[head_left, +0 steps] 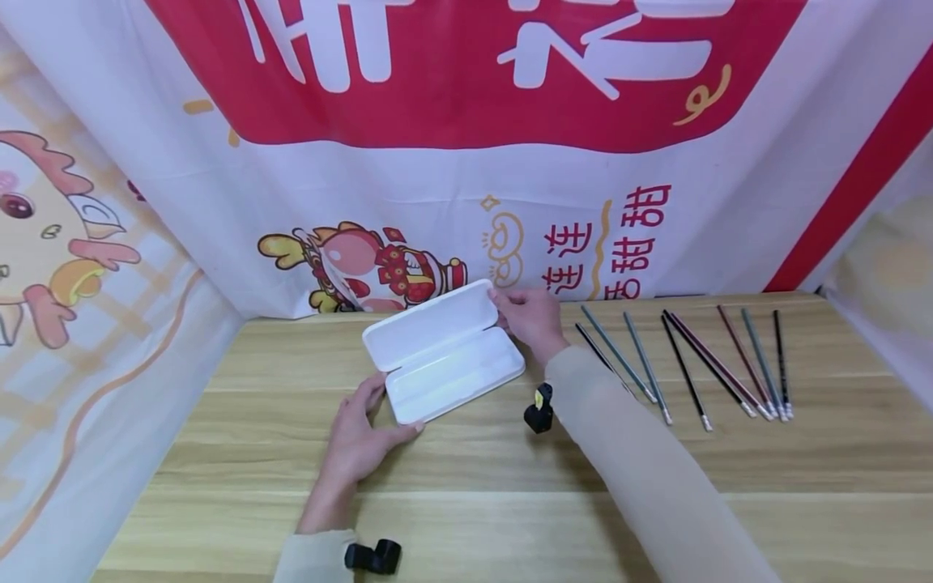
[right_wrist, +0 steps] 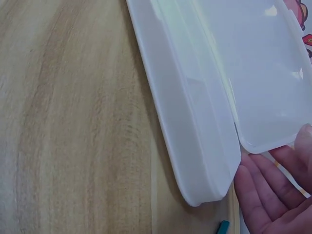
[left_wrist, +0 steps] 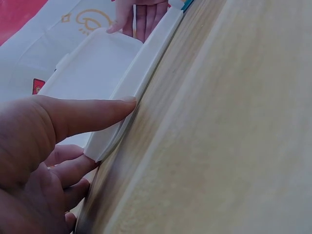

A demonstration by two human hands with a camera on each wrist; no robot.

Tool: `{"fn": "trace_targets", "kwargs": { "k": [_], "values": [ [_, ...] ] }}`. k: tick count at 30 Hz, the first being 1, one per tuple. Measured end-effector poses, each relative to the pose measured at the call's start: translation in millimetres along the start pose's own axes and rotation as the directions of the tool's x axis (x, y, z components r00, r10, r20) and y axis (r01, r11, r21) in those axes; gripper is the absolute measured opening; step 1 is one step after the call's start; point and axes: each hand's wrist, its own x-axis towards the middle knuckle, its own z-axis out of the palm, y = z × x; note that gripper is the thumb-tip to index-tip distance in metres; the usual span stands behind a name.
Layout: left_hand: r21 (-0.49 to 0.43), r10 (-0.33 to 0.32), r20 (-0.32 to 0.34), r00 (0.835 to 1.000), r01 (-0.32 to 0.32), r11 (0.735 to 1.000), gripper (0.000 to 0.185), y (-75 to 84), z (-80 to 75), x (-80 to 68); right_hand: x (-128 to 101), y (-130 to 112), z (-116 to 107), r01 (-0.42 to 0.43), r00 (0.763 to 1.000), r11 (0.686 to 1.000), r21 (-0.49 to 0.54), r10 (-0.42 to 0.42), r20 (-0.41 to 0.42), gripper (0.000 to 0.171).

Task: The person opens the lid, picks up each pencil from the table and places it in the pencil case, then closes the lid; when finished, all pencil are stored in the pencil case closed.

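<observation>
A white plastic pencil case [head_left: 452, 376] lies open and empty on the wooden table [head_left: 466, 494], its lid [head_left: 430, 324] tilted up at the back. My left hand [head_left: 360, 437] grips the case's near-left corner, thumb [left_wrist: 83, 114] along the front rim [left_wrist: 146, 68], fingers curled round the end. My right hand [head_left: 528, 320] pinches the lid's right end. In the right wrist view, that hand's fingers [right_wrist: 268, 195] lie behind the lid [right_wrist: 253, 63], beside the base [right_wrist: 190, 126]. In the left wrist view, the right hand [left_wrist: 141, 14] shows past the case's far end.
Several pencils [head_left: 692, 364] lie in a row on the table to the right of the case. A printed red and white banner [head_left: 466, 162] hangs along the back and both sides. A small teal thing [right_wrist: 223, 226] lies by the case's right end.
</observation>
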Motion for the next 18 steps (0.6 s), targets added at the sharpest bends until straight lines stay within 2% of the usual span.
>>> {"fn": "trace_targets", "kwargs": {
  "k": [2, 8, 11, 15, 18],
  "values": [
    [0.003, 0.008, -0.002, 1.0, -0.008, 1.0, 0.095, -0.4, 0.6, 0.1, 0, -1, 0, -0.012, 1.0, 1.0, 0.002, 0.012, 0.0, 0.042],
    [0.004, 0.005, 0.003, 1.0, -0.005, 1.0, 0.097, 0.4, 2.1, -0.3, -4, -1, -7, -0.009, 0.999, 0.996, -0.087, 0.013, 0.045, 0.047],
    [0.004, -0.002, 0.006, 1.0, 0.002, 1.0, 0.099, -0.3, 2.1, 0.1, -12, 0, -16, 0.031, 0.996, 0.994, -0.102, -0.023, 0.085, 0.047],
    [0.006, -0.002, 0.01, 1.0, 0.002, 1.0, 0.1, -1.9, 2.1, 1.2, -25, 3, -32, 0.139, 0.986, 0.975, -0.172, -0.119, 0.117, 0.044],
    [0.003, -0.007, 0.013, 1.0, 0.007, 1.0, 0.1, -2.6, 1.9, 1.7, -35, 1, -47, 0.173, 0.979, 0.966, -0.192, -0.148, 0.137, 0.042]
  ]
}}
